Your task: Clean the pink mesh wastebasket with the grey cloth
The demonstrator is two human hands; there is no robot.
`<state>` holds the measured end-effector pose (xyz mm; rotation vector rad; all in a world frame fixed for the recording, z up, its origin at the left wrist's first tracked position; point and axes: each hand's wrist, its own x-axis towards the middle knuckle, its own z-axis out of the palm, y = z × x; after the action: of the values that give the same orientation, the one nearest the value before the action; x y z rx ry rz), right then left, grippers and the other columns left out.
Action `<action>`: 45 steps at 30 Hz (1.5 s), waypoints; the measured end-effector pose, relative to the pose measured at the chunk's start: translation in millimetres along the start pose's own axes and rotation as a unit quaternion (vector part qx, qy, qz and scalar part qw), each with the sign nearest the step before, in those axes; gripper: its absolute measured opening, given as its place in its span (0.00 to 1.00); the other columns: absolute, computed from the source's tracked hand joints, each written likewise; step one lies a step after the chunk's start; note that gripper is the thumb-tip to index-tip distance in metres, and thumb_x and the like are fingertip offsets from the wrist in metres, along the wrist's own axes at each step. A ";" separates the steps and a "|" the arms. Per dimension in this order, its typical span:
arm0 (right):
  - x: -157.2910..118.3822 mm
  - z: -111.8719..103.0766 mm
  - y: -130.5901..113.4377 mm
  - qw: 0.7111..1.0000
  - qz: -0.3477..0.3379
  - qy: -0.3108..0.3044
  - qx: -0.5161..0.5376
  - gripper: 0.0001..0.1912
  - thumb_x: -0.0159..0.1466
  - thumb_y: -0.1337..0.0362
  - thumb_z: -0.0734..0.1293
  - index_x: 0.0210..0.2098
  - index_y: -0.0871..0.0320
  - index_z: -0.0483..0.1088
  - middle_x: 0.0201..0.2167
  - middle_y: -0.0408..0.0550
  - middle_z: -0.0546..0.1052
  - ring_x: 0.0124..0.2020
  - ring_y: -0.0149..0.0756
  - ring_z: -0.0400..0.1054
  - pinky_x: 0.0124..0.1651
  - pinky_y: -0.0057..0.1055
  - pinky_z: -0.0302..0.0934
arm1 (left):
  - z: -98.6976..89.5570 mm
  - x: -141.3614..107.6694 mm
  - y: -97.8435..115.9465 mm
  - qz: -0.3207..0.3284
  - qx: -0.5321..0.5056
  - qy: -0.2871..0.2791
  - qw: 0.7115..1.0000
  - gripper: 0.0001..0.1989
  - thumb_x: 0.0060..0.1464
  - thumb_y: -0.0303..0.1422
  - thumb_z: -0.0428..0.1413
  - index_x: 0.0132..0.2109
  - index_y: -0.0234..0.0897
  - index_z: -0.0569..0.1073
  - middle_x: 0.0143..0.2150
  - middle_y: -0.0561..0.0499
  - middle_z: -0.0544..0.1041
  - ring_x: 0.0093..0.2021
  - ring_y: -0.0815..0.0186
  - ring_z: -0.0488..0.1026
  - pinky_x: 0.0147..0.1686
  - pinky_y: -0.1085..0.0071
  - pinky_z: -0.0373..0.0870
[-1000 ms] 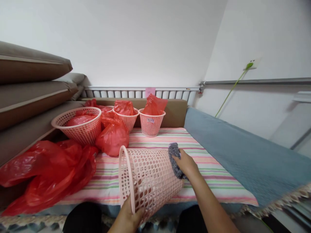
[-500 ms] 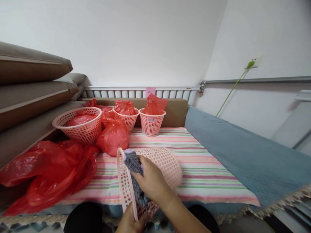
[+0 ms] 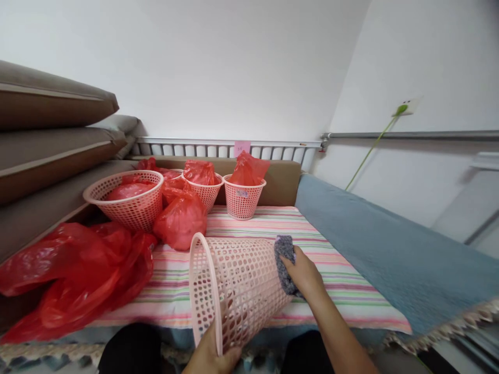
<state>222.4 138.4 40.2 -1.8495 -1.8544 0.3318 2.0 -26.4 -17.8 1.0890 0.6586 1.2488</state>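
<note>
A pink perforated plastic basket (image 3: 245, 280) lies tipped on its side in front of me, its mouth facing left. My left hand (image 3: 214, 353) grips the rim at the bottom, the fingers partly inside the basket. A dark grey fuzzy cloth (image 3: 286, 262) is pinched in my right hand (image 3: 306, 272), pressed against the outside of the basket near its base at the right.
More pink baskets with red plastic bags inside stand at the back, such as one with a label (image 3: 244, 200). A knotted red bag (image 3: 181, 221) and a loose red bag (image 3: 81, 275) lie left. Cushions (image 3: 58, 150) are stacked at the left edge.
My right hand has moved the cloth from the basket's rim rightward to its base end. My left hand still holds the rim, and the basket has shifted slightly.
</note>
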 end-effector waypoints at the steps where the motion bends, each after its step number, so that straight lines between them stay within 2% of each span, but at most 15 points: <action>1: -1.1 0.8 -1.8 1.000 -0.005 0.003 0.002 0.17 0.61 0.56 0.57 0.46 0.59 0.61 0.41 0.54 0.73 0.42 0.42 0.68 0.38 0.29 0.55 | 2.5 0.7 5.2 -0.008 -0.010 0.012 1.000 0.40 0.45 0.39 0.62 0.62 0.41 0.53 0.60 0.40 0.64 0.60 0.52 0.60 0.59 0.53 0.53; 5: -4.4 1.8 -14.4 1.000 -0.013 0.010 0.010 0.17 0.61 0.57 0.58 0.47 0.58 0.61 0.41 0.53 0.73 0.43 0.41 0.67 0.39 0.29 0.55 | 10.2 4.0 27.2 -0.041 0.007 0.073 0.996 0.39 0.44 0.36 0.63 0.62 0.38 0.56 0.58 0.40 0.68 0.58 0.51 0.62 0.59 0.55 0.54; 7: -8.6 0.3 -24.2 1.000 -0.017 0.006 0.008 0.17 0.61 0.57 0.59 0.46 0.58 0.61 0.41 0.54 0.72 0.43 0.41 0.67 0.39 0.29 0.55 | 10.5 5.0 30.4 -0.039 0.040 0.077 0.995 0.37 0.44 0.37 0.62 0.61 0.38 0.58 0.57 0.40 0.69 0.58 0.51 0.63 0.60 0.55 0.53; 11: -34.7 -5.0 -63.1 0.994 -0.097 -0.007 0.045 0.17 0.60 0.60 0.61 0.48 0.57 0.61 0.43 0.52 0.71 0.45 0.40 0.65 0.41 0.28 0.54 | 7.9 4.0 19.6 -0.035 0.081 0.067 0.994 0.32 0.46 0.40 0.61 0.57 0.35 0.64 0.55 0.38 0.71 0.58 0.51 0.63 0.60 0.53 0.50; 16: -85.7 -9.5 -130.2 0.959 -0.250 -0.067 0.116 0.13 0.59 0.61 0.62 0.44 0.55 0.63 0.40 0.48 0.72 0.41 0.37 0.66 0.40 0.27 0.54 | 10.1 1.5 2.9 -0.058 0.060 0.095 0.992 0.29 0.41 0.47 0.61 0.48 0.36 0.71 0.50 0.39 0.75 0.56 0.48 0.65 0.57 0.50 0.55; 19: -96.6 -8.5 -146.9 0.947 -0.278 -0.085 0.135 0.13 0.58 0.61 0.63 0.42 0.55 0.63 0.39 0.47 0.72 0.41 0.37 0.66 0.40 0.28 0.55 | 10.8 1.0 -3.1 -0.083 0.028 0.080 0.993 0.28 0.39 0.49 0.61 0.46 0.37 0.72 0.47 0.39 0.77 0.53 0.46 0.68 0.56 0.48 0.56; 21: -88.6 -6.9 -142.0 0.947 -0.267 -0.100 0.150 0.13 0.58 0.60 0.63 0.42 0.55 0.63 0.39 0.47 0.72 0.41 0.36 0.66 0.40 0.28 0.55 | 8.9 0.8 -6.9 -0.077 0.018 0.079 0.994 0.30 0.39 0.49 0.62 0.48 0.37 0.71 0.49 0.38 0.75 0.55 0.46 0.66 0.57 0.47 0.55; 23: -69.6 -5.5 -125.3 0.955 -0.241 -0.097 0.145 0.13 0.58 0.59 0.63 0.43 0.55 0.64 0.40 0.47 0.73 0.41 0.37 0.67 0.41 0.28 0.55 | 5.4 0.4 -11.2 -0.055 0.023 0.077 0.995 0.34 0.39 0.48 0.62 0.53 0.39 0.68 0.53 0.39 0.72 0.57 0.46 0.63 0.58 0.48 0.52; 26: -29.7 -5.0 -84.3 0.981 -0.163 -0.067 0.080 0.16 0.58 0.59 0.62 0.45 0.56 0.63 0.43 0.50 0.73 0.45 0.40 0.66 0.42 0.29 0.55 | -0.4 -1.0 -17.2 -0.030 0.032 0.060 0.997 0.36 0.41 0.47 0.62 0.57 0.42 0.63 0.58 0.40 0.67 0.59 0.48 0.61 0.59 0.49 0.51; 29: 6.1 -7.3 -38.6 0.996 -0.060 -0.061 0.028 0.19 0.59 0.58 0.61 0.48 0.59 0.62 0.45 0.55 0.72 0.46 0.42 0.66 0.41 0.30 0.56 | -3.1 -2.9 -19.6 -0.025 0.042 0.033 0.998 0.34 0.45 0.42 0.61 0.59 0.44 0.60 0.61 0.42 0.64 0.60 0.50 0.60 0.60 0.51 0.51; 32: 21.1 -9.7 -8.6 0.999 -0.012 -0.047 -0.001 0.19 0.60 0.57 0.59 0.48 0.59 0.61 0.45 0.56 0.72 0.46 0.43 0.66 0.41 0.30 0.56 | -0.7 -3.4 -14.5 -0.016 0.038 -0.006 0.999 0.34 0.48 0.40 0.60 0.61 0.44 0.58 0.62 0.43 0.62 0.62 0.52 0.57 0.61 0.53 0.51; 35: 16.4 -9.0 -2.7 0.999 -0.008 -0.033 -0.018 0.18 0.60 0.57 0.58 0.48 0.58 0.61 0.43 0.55 0.73 0.45 0.44 0.67 0.40 0.30 0.56 | 4.7 -1.2 0.3 -0.011 0.014 -0.008 1.000 0.38 0.47 0.40 0.60 0.63 0.42 0.53 0.62 0.42 0.62 0.62 0.52 0.56 0.61 0.54 0.49; 39: 7.9 -4.7 -10.4 0.999 -0.007 -0.022 -0.023 0.18 0.60 0.56 0.58 0.48 0.57 0.61 0.43 0.55 0.73 0.43 0.44 0.68 0.39 0.30 0.56 | 9.3 3.3 22.3 -0.042 0.056 0.082 0.994 0.38 0.46 0.37 0.61 0.62 0.38 0.55 0.59 0.40 0.66 0.62 0.50 0.56 0.61 0.52 0.48; 41: 9.7 -3.8 -10.4 1.000 -0.002 -0.025 -0.018 0.19 0.60 0.56 0.58 0.48 0.57 0.61 0.43 0.55 0.73 0.44 0.43 0.67 0.39 0.30 0.56 | 9.6 4.1 26.2 -0.048 0.061 0.099 0.992 0.38 0.45 0.37 0.61 0.61 0.37 0.57 0.58 0.39 0.67 0.61 0.48 0.57 0.60 0.50 0.49; 45: 19.2 -6.8 -1.1 0.999 0.025 -0.035 -0.015 0.20 0.60 0.56 0.58 0.49 0.58 0.61 0.44 0.55 0.73 0.44 0.43 0.68 0.39 0.30 0.56 | 10.1 1.9 21.3 -0.046 0.060 0.089 0.993 0.36 0.44 0.38 0.61 0.60 0.36 0.60 0.56 0.38 0.69 0.60 0.48 0.59 0.60 0.49 0.49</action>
<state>225.7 156.1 49.8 -1.9287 -1.8714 0.3938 2.5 -28.4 5.8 1.0395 0.9200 1.2484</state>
